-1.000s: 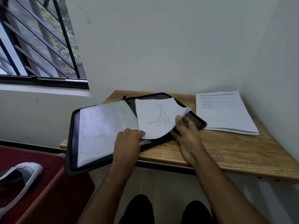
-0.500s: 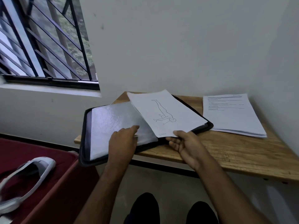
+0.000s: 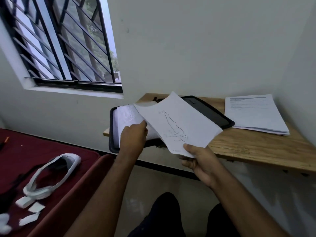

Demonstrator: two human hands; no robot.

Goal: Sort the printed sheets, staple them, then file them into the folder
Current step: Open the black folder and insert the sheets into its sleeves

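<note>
Pinching a sheet (image 3: pixel 177 124) by its near corner, the right hand (image 3: pixel 201 161) lifts it over the folder (image 3: pixel 213 113) while the left hand (image 3: pixel 133 139) grips the sleeves (image 3: pixel 126 117) beside it.

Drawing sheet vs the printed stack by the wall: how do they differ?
The drawing sheet is one page, lifted and tilted, pinched by the right hand; the printed stack is several pages lying flat on the wooden table, untouched. The sheet bears a line figure, the stack text lines. Both are white paper.
</note>
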